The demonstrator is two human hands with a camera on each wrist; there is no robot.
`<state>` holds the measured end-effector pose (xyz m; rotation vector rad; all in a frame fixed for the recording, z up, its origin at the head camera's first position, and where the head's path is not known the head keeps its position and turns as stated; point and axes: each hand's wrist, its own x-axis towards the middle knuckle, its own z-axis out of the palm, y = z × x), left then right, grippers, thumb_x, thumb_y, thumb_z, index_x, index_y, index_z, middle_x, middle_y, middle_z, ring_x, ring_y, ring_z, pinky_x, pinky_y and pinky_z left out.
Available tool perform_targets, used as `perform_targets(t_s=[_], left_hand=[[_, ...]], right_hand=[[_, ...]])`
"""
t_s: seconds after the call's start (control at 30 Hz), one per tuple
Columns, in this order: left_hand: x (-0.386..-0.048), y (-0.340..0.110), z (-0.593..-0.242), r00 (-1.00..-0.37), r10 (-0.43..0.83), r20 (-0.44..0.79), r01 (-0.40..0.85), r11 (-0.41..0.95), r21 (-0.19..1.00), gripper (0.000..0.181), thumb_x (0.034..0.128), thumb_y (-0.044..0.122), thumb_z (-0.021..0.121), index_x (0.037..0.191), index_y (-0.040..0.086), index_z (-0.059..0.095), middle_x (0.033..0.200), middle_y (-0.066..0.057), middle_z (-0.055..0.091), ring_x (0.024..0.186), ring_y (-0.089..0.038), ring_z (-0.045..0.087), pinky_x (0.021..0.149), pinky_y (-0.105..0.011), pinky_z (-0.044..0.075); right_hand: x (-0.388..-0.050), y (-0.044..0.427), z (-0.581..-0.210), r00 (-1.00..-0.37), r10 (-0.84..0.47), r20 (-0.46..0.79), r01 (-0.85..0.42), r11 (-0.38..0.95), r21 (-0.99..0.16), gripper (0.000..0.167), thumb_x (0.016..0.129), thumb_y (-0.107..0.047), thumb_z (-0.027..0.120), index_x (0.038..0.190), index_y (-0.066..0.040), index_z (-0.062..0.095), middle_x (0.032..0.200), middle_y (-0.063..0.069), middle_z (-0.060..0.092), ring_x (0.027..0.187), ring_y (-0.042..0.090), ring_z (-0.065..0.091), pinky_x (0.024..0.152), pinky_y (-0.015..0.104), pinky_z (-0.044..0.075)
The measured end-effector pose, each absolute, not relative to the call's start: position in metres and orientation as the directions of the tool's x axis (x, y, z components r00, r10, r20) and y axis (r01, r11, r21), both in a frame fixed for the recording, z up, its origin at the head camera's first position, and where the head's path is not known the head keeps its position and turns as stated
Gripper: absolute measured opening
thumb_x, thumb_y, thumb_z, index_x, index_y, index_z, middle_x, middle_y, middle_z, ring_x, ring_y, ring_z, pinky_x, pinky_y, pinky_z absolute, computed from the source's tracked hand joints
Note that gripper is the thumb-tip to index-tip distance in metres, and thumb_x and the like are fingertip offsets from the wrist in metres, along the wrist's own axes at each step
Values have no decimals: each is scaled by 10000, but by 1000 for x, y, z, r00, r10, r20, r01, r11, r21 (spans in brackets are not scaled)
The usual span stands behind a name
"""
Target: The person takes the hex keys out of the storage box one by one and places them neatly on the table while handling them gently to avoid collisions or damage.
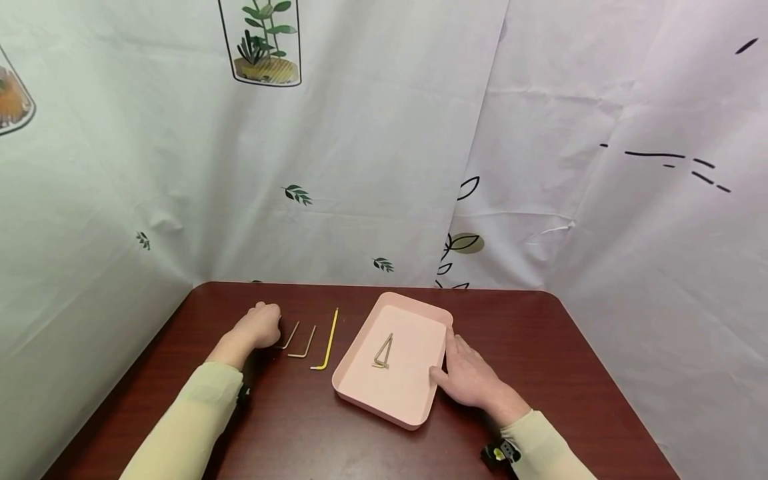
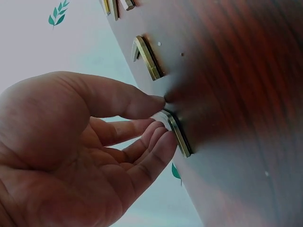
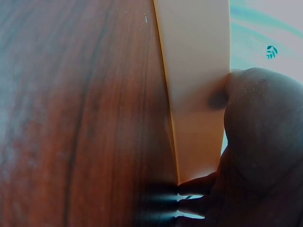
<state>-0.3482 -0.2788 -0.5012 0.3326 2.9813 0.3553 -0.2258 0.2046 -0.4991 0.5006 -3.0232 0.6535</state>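
"What's in the pink tray [image 1: 411,390]?"
"Brass hex keys [image 1: 389,349], near its middle; the right hand [image 1: 471,377] rests, spread wide, against its 3 o'clock wall"
"And the left hand [image 1: 257,327]?"
"Towards 9 o'clock, narrowly pinching a separate hex key [image 2: 182,141]; two brass keys [image 1: 310,341] and a yellow key [image 1: 331,337] lie between"
"Edges?"
"The tray's 12 o'clock rim nears the table's [image 1: 336,450] far edge; more tabletop stretches at 6"

The table [image 1: 300,427] bears hex keys [image 1: 329,341] and a tray [image 1: 414,383].

Pale yellow-green sleeves [image 1: 186,420], black wrist gear [image 1: 509,449] (yellow mark [image 1: 498,454] on the right)
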Motion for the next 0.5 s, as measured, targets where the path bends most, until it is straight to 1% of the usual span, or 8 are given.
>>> perform_targets(t_s=[0.1, 0.17, 0.27, 0.3, 0.37, 0.43, 0.5], left_hand=[[-335, -269, -485, -971, 229, -70, 208, 950, 231, 166, 927, -18, 598, 1056, -61, 693, 1018, -261, 622, 952, -486, 603, 838, -603, 502], [-328, -263, -477, -975, 217, -54, 198, 950, 242, 190, 905, -27, 588, 1063, -88, 674, 1026, -285, 614, 958, -499, 601, 851, -614, 498], [-320, -254, -466, -977, 208, -39, 190, 946, 264, 214, 919, -12, 592, 1093, -131, 630, 1057, -319, 598, 971, -508, 592, 870, -613, 499], [-316, -251, -460, -979, 198, -54, 175, 943, 284, 230, 934, -10, 604, 1115, -150, 613, 1078, -337, 592, 992, -504, 594, 893, -616, 502], [-316, -249, -460, -979, 201, -38, 181, 937, 299, 261, 957, 33, 633, 1128, -159, 592, 1085, -338, 586, 994, -498, 592, 891, -617, 504], [-325, -253, -473, -980, 197, -6, 186, 937, 295, 313, 975, 93, 668, 1154, -150, 586, 1100, -323, 589, 1007, -499, 592, 892, -620, 511], [-327, -252, -475, -980, 200, 3, 192, 936, 296, 355, 986, 119, 684, 1178, -160, 577, 1102, -323, 588, 1017, -502, 594, 898, -622, 514]], right_hand=[[-226, 205, -499, -950, -305, 65, -305, 866, -397, 932, 1039, -321, 610, 1684, 176, 156, 1691, 391, 356, 1584, 533, 371, 1247, 630, 366], [-226, 205, -499, -950, -306, 62, -305, 866, -395, 933, 1039, -322, 607, 1685, 175, 152, 1690, 389, 359, 1585, 528, 372, 1248, 626, 367], [-225, 205, -499, -948, -311, 70, -312, 862, -399, 933, 1034, -318, 619, 1680, 180, 165, 1682, 393, 368, 1579, 531, 380, 1242, 628, 375], [-225, 205, -498, -947, -312, 73, -314, 861, -400, 934, 1033, -319, 622, 1678, 182, 167, 1681, 395, 369, 1577, 533, 382, 1241, 629, 375], [-225, 205, -497, -947, -313, 77, -317, 860, -400, 933, 1035, -320, 622, 1676, 186, 169, 1678, 401, 368, 1575, 537, 382, 1241, 631, 373], [-225, 205, -497, -946, -314, 83, -320, 859, -400, 931, 1033, -315, 625, 1672, 190, 175, 1676, 403, 368, 1572, 542, 385, 1238, 635, 375], [-226, 205, -498, -946, -312, 82, -318, 861, -396, 929, 1036, -317, 615, 1674, 189, 169, 1680, 404, 361, 1575, 540, 380, 1243, 631, 370]])
